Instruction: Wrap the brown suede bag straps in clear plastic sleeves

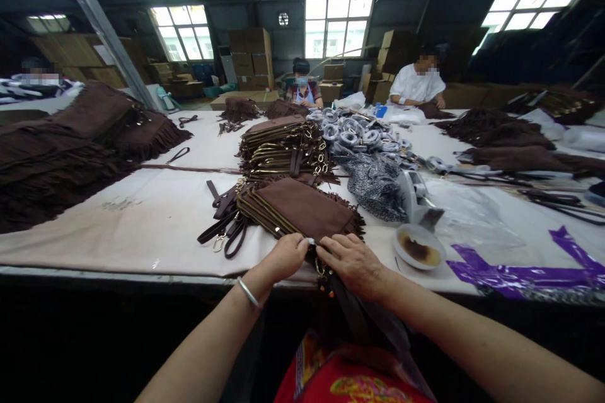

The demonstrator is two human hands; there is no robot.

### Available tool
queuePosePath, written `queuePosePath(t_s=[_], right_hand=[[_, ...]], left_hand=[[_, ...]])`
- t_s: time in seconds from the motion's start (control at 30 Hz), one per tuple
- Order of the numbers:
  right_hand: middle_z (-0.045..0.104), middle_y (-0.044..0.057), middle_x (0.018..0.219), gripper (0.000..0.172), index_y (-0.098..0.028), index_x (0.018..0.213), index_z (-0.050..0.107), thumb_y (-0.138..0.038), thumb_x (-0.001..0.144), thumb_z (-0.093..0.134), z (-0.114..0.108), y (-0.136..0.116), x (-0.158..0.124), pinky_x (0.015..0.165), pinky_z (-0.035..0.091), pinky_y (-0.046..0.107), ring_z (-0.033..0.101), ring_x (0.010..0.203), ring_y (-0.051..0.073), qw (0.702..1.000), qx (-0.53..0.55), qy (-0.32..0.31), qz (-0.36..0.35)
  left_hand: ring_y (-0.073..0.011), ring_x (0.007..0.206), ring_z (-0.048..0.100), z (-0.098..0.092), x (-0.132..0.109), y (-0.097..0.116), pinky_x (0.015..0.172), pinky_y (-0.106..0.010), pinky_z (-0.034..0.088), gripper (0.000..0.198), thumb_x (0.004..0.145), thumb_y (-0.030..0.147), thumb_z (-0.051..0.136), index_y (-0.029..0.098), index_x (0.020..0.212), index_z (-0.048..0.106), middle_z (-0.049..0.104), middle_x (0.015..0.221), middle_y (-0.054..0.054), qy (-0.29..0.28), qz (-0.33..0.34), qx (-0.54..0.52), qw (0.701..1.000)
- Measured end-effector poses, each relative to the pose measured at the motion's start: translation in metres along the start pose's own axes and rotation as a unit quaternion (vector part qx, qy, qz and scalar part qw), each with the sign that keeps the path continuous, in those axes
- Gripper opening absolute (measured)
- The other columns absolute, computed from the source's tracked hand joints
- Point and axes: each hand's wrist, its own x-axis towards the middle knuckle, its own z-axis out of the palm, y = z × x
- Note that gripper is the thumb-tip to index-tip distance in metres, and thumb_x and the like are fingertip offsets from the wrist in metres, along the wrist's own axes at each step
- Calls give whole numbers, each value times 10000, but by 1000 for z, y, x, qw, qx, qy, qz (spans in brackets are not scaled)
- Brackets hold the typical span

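A stack of dark brown fringed pouches (307,204) with brass-coloured zips lies in front of me near the table's front edge. At the near corner of the top pouch, my left hand (286,255) is closed in a pinch. Beside it, my right hand (352,261) has its fingers bent and pressed over the same corner. A tiny whitish piece (311,241) shows between the hands; its kind is unclear. Gold-coloured clasps (321,267) and a dark strap hang below the right hand. Brown wrist straps (235,236) with metal clasps fan out left of the stack.
Another zipped pouch stack (283,145) stands behind. Wrapped rings of strap or cord (350,132), a speckled cloth (373,182) and a dish of brown liquid (418,247) lie right. Large brown piles (70,145) occupy the left. Purple tape (524,267) lies right. Co-workers sit across the table.
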Motion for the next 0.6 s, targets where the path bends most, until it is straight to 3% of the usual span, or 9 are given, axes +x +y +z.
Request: queuePosePath(t_s=[0.07,0.17,0.23,0.27,0.33,0.43,0.5,0.6], right_hand=[[589,110,1253,362,-213,1227,595,-176,872,534,-18,17,-17,927,368,397,511,1096,250,999,23,24,37],[619,111,1194,301,-186,1145,647,-226,876,519,-49,76,-44,965,377,375,531,1099,238,971,41,137,193],[631,115,1158,294,-169,1091,669,-273,859,522,-69,126,-63,910,413,358,549,1062,243,908,58,204,363],[649,110,1099,281,-158,1046,682,-280,848,523,-77,151,-73,863,428,341,568,1008,234,861,82,210,457],[667,94,970,239,-137,943,688,-282,834,533,-87,190,-91,770,433,310,588,885,203,738,180,172,628],[641,71,768,181,-108,794,656,-260,813,559,-81,218,-106,599,403,287,554,652,154,662,239,136,697],[613,42,732,175,-111,794,632,-279,821,589,-68,223,-107,561,394,266,519,597,126,639,261,128,713],[612,29,851,240,-125,942,608,-357,893,573,-51,226,-101,616,474,271,561,677,119,612,286,132,725]], left_hand=[[-162,623,499,5,-3,1,590,-267,318,307,889,289,396,203,619,515,566,628,-17,19,-11,-19,1000],[-153,606,475,16,-8,2,577,-264,295,302,889,309,395,214,613,472,523,602,6,61,-23,-34,997],[-152,595,471,23,-10,2,574,-263,294,291,895,311,377,221,632,463,512,599,13,85,-21,-25,996],[-155,598,478,27,-11,2,576,-263,301,286,898,314,368,224,643,465,517,604,12,95,-19,-18,995],[-162,601,498,33,-11,0,580,-264,321,279,899,320,354,229,660,466,535,615,7,111,-20,-3,994],[-171,596,526,38,-11,-3,582,-265,354,286,897,345,338,236,672,476,555,612,3,127,-24,5,992],[-176,594,543,39,-10,-5,583,-266,373,295,893,366,341,239,669,484,566,607,2,130,-24,7,991],[-183,607,567,38,-10,-6,599,-268,401,293,885,383,355,241,676,502,588,617,0,130,-21,5,991]])
